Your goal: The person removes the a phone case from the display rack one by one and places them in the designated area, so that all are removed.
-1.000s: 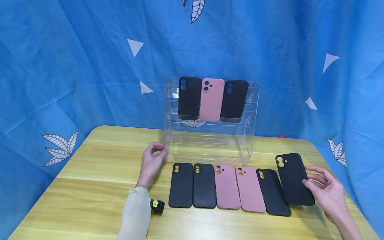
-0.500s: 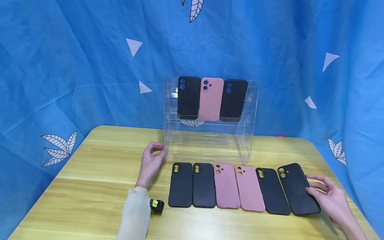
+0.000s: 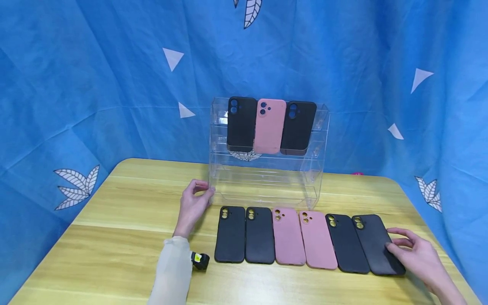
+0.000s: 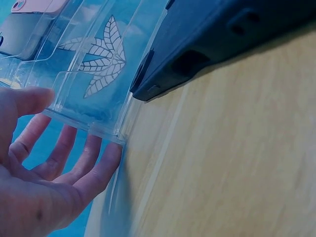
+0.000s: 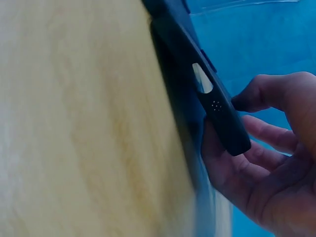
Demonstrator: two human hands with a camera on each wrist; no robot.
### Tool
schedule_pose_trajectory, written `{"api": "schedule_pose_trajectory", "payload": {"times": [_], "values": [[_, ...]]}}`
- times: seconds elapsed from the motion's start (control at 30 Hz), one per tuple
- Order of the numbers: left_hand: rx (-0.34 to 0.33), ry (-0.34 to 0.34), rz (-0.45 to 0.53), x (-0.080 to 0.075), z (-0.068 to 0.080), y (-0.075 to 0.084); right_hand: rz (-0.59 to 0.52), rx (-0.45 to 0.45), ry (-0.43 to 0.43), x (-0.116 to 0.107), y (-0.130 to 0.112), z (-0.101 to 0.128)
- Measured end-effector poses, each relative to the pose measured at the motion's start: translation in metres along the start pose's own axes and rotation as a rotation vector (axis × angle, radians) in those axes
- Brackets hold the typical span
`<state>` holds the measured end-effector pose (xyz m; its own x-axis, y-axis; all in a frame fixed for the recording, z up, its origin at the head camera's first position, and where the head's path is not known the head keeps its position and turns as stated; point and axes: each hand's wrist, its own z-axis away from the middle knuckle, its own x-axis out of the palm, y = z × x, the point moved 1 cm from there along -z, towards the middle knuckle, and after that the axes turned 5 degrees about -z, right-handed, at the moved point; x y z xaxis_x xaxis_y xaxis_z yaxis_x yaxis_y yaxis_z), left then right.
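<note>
Backdrop [image 3: 95, 76]: I see blue cloth with white leaves and triangles behind everything, unchanged from the earlier frames.
Bench [image 3: 126, 237]: the wooden top carries all the things, as it did a second ago.
Clear rack [image 3: 267, 186]: a see-through tiered stand at the back middle of the bench; it has not shifted. Its top tier holds a black, a pink and a black case [image 3: 268, 126], upright side by side, same as before.
Row of cases [image 3: 274, 235]: I count two black, two pink and one black lying flat in front of the rack, edge to edge, none moved.
Rightmost black case [image 3: 376, 243]: this is what changed. A second ago it was lifted and tilted, apart from the row; half a second ago it was lower; now it lies at the right end, just beside the fifth case, camera holes toward the rack.
Right hand [image 3: 417, 254]: fingers curled on the case's right edge, thumb above and fingertips [image 5: 217, 148] under the near end in the wrist view, gripping it. The hand has come down with the case.
Left hand [image 3: 192, 203]: fingers relaxed and spread, tips touching the rack's lower left corner, holding nothing; it stays where it was.
</note>
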<state>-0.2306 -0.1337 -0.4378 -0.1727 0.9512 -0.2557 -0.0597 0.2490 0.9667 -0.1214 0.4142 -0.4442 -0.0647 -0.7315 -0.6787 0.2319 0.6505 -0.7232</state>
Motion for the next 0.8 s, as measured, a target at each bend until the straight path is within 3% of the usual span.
{"api": "schedule_pose_trajectory", "payload": {"times": [0.4, 0.8], "values": [[0.012, 0.002, -0.007, -0.0003, 0.0010, 0.0002, 0.249, -0.133, 0.069, 0.0009, -0.0046, -0.0003], [0.011, 0.002, -0.021, 0.0002, 0.0005, -0.0007, 0.290, -0.215, 0.116, 0.0015, -0.0007, -0.0005]]}}
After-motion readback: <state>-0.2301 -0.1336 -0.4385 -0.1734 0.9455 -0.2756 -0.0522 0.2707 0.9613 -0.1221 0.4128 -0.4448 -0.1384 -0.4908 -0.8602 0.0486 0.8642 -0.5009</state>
